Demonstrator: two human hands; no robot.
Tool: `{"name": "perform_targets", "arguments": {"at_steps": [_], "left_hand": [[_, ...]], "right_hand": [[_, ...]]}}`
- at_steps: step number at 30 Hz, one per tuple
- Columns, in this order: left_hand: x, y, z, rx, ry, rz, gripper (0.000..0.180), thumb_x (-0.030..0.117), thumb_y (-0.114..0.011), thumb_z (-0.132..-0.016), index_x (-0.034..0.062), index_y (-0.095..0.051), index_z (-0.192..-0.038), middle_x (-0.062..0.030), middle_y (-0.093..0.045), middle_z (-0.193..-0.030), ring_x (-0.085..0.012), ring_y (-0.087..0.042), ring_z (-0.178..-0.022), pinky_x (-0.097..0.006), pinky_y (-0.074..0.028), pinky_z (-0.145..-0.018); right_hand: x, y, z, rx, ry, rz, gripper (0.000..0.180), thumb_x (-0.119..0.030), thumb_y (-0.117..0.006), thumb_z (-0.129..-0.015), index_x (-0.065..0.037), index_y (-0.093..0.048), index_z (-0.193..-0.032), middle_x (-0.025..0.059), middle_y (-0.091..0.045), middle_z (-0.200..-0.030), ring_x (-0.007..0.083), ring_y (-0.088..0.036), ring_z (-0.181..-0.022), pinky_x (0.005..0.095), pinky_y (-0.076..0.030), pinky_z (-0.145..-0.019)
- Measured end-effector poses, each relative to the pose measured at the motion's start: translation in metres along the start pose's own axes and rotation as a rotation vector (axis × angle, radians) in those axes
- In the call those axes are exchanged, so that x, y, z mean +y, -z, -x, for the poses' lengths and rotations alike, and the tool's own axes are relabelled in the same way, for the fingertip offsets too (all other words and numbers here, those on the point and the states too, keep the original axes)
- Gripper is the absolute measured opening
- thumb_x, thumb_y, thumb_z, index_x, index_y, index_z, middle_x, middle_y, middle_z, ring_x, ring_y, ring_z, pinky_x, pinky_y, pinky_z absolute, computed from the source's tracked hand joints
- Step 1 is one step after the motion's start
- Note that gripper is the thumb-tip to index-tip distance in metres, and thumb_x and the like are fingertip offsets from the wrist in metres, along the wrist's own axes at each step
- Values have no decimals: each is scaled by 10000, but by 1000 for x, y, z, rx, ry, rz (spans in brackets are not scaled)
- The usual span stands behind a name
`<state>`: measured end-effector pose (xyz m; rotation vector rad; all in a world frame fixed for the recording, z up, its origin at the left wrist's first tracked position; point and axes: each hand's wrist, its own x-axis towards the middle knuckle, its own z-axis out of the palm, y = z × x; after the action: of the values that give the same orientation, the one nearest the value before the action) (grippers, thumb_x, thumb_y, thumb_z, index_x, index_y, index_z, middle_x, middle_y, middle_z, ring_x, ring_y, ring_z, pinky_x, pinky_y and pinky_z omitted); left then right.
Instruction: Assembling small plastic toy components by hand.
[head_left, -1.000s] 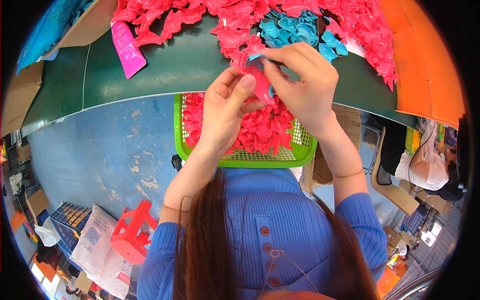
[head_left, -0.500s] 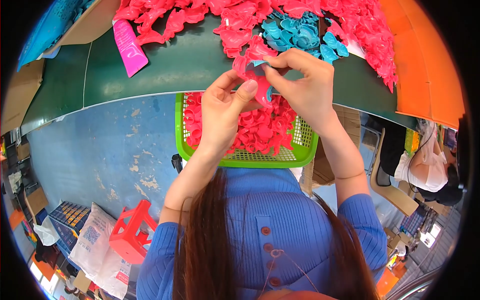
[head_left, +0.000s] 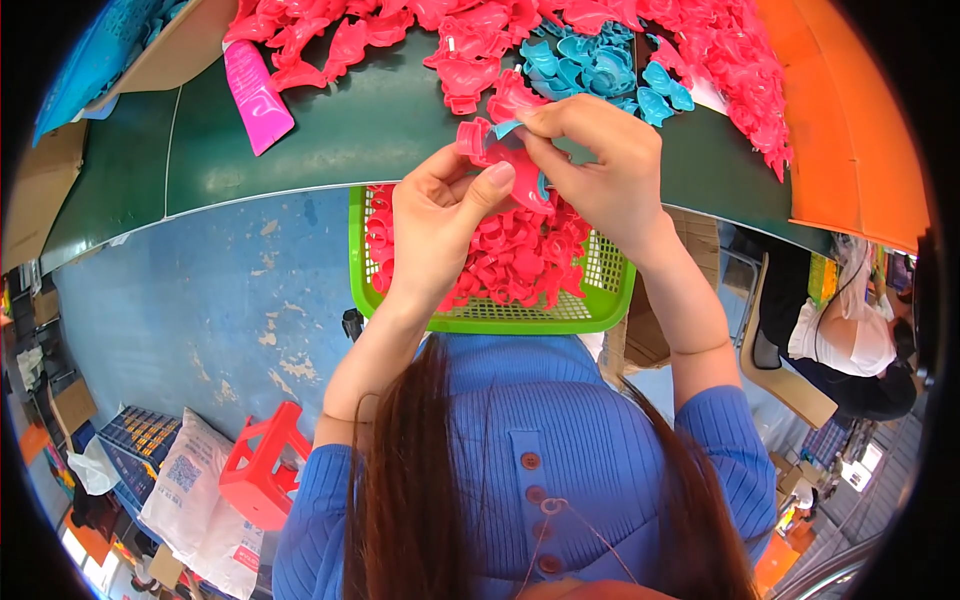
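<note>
My left hand [head_left: 440, 220] is closed around a glossy pink plastic part [head_left: 525, 172] with a ring-like end, held just past the table's near edge. A small blue plastic piece [head_left: 507, 129] sits against this part, and the fingertips of my right hand [head_left: 608, 165] pinch it. More blue shows at the pink part's right side. Under my hands a green basket [head_left: 480, 326] holds many small pink ring-shaped pieces [head_left: 515, 260]. Beyond them on the table lie a heap of pink shell-like parts [head_left: 725, 75] and a smaller pile of teal pieces [head_left: 605, 70].
The dark green table [head_left: 330, 130] runs across the front. A magenta tube [head_left: 260, 100] lies on its left part, and an orange panel [head_left: 850, 130] bounds the right. On the floor at left stand a red stool [head_left: 262, 470] and a white sack [head_left: 185, 475]. Another person sits at far right.
Both hands have shifted slightly left with the pink part, which is turned a little so its ring end shows more. The grips stay the same.
</note>
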<state>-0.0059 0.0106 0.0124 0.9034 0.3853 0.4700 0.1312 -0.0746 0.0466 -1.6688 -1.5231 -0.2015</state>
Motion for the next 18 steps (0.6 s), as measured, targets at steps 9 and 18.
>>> {"name": "perform_targets", "arguments": {"at_steps": [9,18], "left_hand": [[-7,0,-2,15,98,120,319,164,-624,-851,-24,-534,-1092,-74,-588,-1046,-141,-591,-917,-308,-516,-822],[-6,1,1,-2,55,116,317,189,-628,-850,-14,-541,-1078,-63,-595,-1017,-132,-590,-907,-311,-508,-830]], "right_hand": [[2,-4,2,-10,49,104,162,65,-668,-664,9,-634,-812,99,-642,-760,192,-632,-667,262,-503,-591],[-4,1,-1,116,67,46,150,76,-665,-646,12,-630,-777,105,-638,-730,210,-629,-663,271,-501,-586]]}}
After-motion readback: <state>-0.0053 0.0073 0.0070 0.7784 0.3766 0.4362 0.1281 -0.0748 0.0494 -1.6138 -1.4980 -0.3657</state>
